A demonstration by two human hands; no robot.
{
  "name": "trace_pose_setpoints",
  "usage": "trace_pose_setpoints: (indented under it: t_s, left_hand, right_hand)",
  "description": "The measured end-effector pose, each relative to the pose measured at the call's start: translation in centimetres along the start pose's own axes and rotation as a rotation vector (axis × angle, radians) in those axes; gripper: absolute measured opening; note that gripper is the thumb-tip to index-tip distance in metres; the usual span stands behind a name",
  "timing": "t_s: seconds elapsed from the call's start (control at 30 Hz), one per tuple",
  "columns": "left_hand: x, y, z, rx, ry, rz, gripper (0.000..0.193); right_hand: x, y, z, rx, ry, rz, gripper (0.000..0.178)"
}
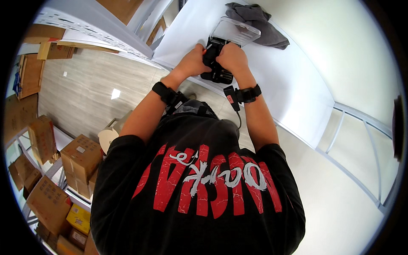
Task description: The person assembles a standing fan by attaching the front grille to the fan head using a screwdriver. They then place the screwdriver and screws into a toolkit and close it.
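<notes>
Both hands are on a blk boxy device [218,76], nr the near edge of the white tabletop [289,93], twd its L end. L hand [193,61] wraps the device's L side; R hand [234,58] grips its R side, fingertips partly hidden. Clear plastic cover [235,29] just beyond, gray cloth [262,29] past that, by the far edge.

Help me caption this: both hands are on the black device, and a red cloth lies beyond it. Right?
No: the head view shows a grey cloth, not red, lying beyond the black device. Left hand and right hand are on that device.
</notes>
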State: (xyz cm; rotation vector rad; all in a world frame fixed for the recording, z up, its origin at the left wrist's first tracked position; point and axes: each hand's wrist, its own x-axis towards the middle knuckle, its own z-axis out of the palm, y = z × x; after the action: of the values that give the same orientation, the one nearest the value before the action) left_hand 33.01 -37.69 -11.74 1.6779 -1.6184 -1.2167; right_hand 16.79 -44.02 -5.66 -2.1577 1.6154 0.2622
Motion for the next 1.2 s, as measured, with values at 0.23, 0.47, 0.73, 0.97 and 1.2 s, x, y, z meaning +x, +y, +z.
trace_pose_setpoints:
  t_s: [0.23, 0.47, 0.73, 0.97, 1.2]
  left_hand:
    - [0.2, -0.4, 0.4, 0.005, 0.029, 0.022, 0.067]
    - [0.5, -0.9, 0.7, 0.001, 0.038, 0.047, 0.069]
    - [0.5, -0.8, 0.5, 0.004, 0.023, 0.061, 0.072]
    - [0.1, 0.5, -0.2, -0.08, -0.051, -0.024, 0.081]
    - [0.3, 0.6, -0.3, -0.065, -0.083, -0.027, 0.087]
  right_hand:
    - [-1.4, -0.2, 0.5, -0.117, 0.073, -0.091, 0.023]
    - [-2.6, -1.5, 1.1, -0.189, 0.081, -0.077, 0.025]
    - [-2.3, -1.1, 1.4, -0.093, 0.009, -0.005, 0.023]
    - [-2.1, 0.0, 1.3, -0.034, -0.05, -0.074, 0.022]
    - [-2.1, -0.1, 1.0, -0.064, -0.072, -0.122, 0.022]
